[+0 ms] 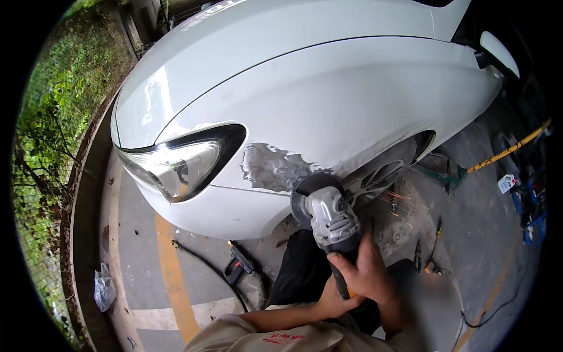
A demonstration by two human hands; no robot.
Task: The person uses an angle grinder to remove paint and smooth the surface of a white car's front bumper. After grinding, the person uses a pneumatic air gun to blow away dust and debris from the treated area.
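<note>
An angle grinder [334, 217] with a silver head and dark body is held against the front fender of a white car [352, 100]. My right hand [369, 270] wraps round the grinder's body, its thumb along the side. Lower down, my left hand [337, 302] is closed on the grinder's black handle. The disc [301, 202] touches the lower edge of a bare grey metal patch [272, 167] behind the headlight [185, 164]. Orange sparks [404, 199] fly off to the right, past the front wheel [381, 176].
A black spray gun [237, 264] and a hose [205, 265] lie on the floor to the left. Beyond are a plastic bag [104, 288] and a low kerb by a wire fence. To the right are a yellow bar [509, 151], a white bottle [506, 183] and a cable [495, 314].
</note>
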